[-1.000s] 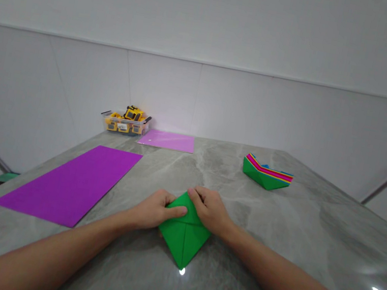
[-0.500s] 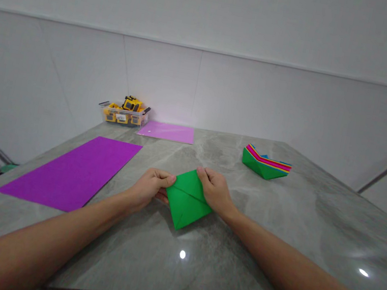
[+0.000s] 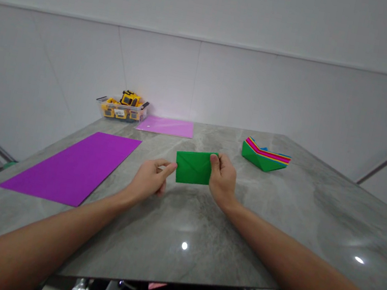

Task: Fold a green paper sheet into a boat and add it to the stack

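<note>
A piece of green folded paper is held up just above the table, its long sides nearly level and diagonal creases showing on its face. My right hand grips its right end, thumb in front and fingers behind. At the opposite end, my left hand is closed, with the thumb tip against the paper's left edge; its other fingers are curled and partly hidden. Beyond my right hand rests a folded paper boat, green outside with pink, yellow and blue bands along its rim.
A purple sheet lies on the grey stone-look table to the left. Farther back are lilac paper and a clear plastic box holding yellow toy vehicles. A white wall stands behind the table.
The green paper has been turned and tilted up, from a diamond shape to a level rectangle. Both hands have risen slightly with it, and the left hand now touches only its edge.
</note>
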`<state>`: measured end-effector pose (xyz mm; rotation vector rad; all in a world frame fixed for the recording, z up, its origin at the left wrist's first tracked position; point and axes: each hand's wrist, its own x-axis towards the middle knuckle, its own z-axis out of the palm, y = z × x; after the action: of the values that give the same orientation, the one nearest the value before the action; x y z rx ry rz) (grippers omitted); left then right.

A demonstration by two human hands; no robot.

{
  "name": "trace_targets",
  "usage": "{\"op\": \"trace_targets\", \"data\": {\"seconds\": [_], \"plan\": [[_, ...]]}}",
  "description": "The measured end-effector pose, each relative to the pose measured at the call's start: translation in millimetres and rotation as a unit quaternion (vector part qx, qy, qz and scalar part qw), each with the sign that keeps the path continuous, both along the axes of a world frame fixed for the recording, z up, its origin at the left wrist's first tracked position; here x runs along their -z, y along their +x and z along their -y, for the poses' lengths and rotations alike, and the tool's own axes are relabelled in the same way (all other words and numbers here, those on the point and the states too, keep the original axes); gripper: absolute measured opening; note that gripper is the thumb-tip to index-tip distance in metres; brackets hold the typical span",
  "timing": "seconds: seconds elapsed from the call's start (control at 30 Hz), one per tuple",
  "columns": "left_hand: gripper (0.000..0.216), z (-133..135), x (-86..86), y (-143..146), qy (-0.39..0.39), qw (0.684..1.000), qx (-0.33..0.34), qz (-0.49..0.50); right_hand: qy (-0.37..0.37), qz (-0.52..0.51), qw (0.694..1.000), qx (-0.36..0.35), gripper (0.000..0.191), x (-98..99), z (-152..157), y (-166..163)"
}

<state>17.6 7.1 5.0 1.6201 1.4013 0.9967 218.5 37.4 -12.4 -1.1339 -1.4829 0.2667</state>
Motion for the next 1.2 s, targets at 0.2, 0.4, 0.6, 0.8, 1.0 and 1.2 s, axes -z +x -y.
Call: {"op": "trace_targets", "data": {"seconds": [0.2, 0.4, 0.6, 0.8, 1.0, 1.2], "plan": [[0.053, 5, -0.9, 9, -0.261, 0.920, 0.087, 0.279, 0.080, 0.058, 0.990, -0.098, 0.021, -1.5, 14, -7], [0.028, 0, 3.3, 10, -0.225, 0.880, 0.028, 0.418, 0.166, 0.227, 0.892, -0.355, 0.015, 7.7, 18, -22], [0.025, -4, 6.1, 12, -0.212, 0.870, 0.002, 0.445, 0.141, 0.335, 0.859, -0.362, 0.029, 5.4, 19, -17], [0.023, 0, 1.4, 11, -0.165, 0.881, -0.015, 0.443, 0.095, 0.149, 0.963, -0.205, 0.053, 3.8, 10, -8], [0.030, 2, 3.3, 12, -0.168, 0.901, 0.010, 0.400, -0.185, -0.076, 0.903, -0.380, 0.044, 16.4, -3, -1], [0.049, 5, -4.1, 9, -0.195, 0.878, 0.062, 0.433, -0.216, -0.175, 0.867, -0.414, 0.035, 15.6, -1, -4]]}}
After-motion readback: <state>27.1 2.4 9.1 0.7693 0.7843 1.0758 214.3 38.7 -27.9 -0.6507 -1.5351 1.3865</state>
